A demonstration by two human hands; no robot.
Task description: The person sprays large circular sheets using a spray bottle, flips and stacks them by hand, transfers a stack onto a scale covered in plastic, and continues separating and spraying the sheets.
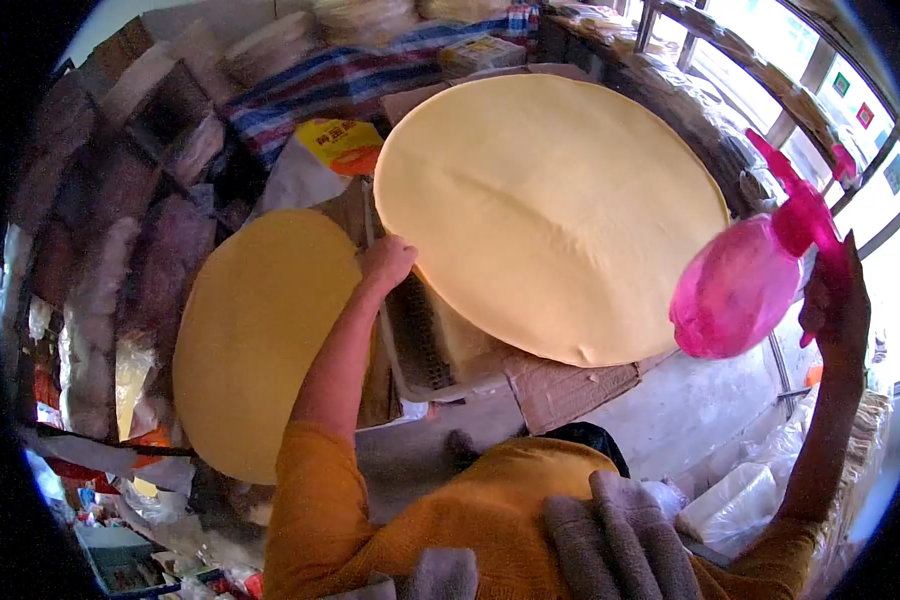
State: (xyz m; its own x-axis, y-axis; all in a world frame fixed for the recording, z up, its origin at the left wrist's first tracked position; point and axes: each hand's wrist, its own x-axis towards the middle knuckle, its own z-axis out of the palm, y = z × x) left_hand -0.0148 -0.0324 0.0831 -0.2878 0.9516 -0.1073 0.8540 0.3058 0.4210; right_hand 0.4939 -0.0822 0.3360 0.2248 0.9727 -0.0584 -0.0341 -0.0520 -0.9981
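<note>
A large, round, pale yellow sheet lies spread out in front of me, with a shallow crease across its middle. At its left rim, my left hand is closed, fingers curled at the edge. My right hand is wrapped round a translucent pink spray bottle, raised at the right of the big sheet and overlapping its edge in view. To the left of my left forearm is a second, darker yellow round sheet.
Beneath the large sheet are a cardboard piece and a plastic crate. A yellow-and-white printed bag lies behind the darker sheet. Stacked boxes stand at the left, and clear plastic bags lie at lower right. Shelves line the window.
</note>
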